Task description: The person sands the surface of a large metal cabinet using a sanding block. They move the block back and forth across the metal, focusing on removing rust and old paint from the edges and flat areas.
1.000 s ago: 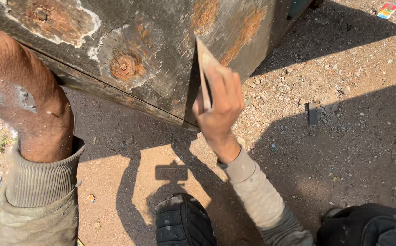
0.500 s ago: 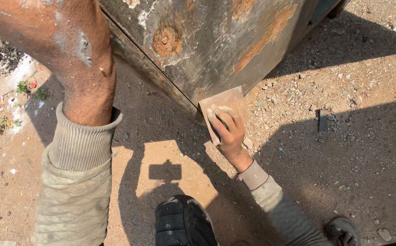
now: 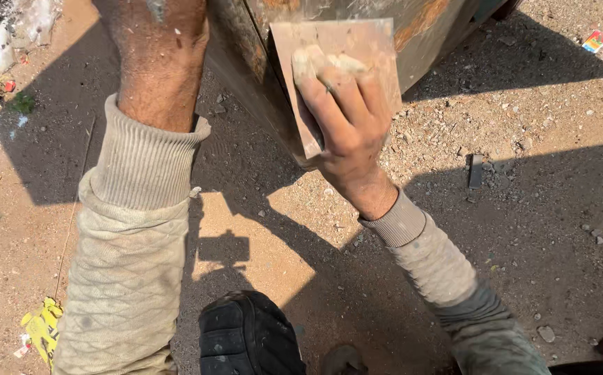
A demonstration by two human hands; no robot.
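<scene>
A: Logging the sandpaper sheet (image 3: 343,52) first. It lies flat against the lower corner of the rusty metal body (image 3: 260,90), near its bottom edge. I read the right hand (image 3: 346,121) as pressing it there with fingers spread over the sheet, palm down, not clenched.

B: And the left hand (image 3: 159,42)?

A: Only wrist and back of it show at the top edge; I cannot tell whether it grips anything. It reaches toward the same metal body, beside the sheet.

B: Risk, as you judge it?

A: 2 points. The sheet overhangs the corner, so a stroke past the edge could fold or tear it and put the fingertips (image 3: 315,62) on bare rusted metal. Also, the gravel ground (image 3: 523,208) is loose under the black shoes (image 3: 246,337); a slip would jerk the pressing hand.
</scene>
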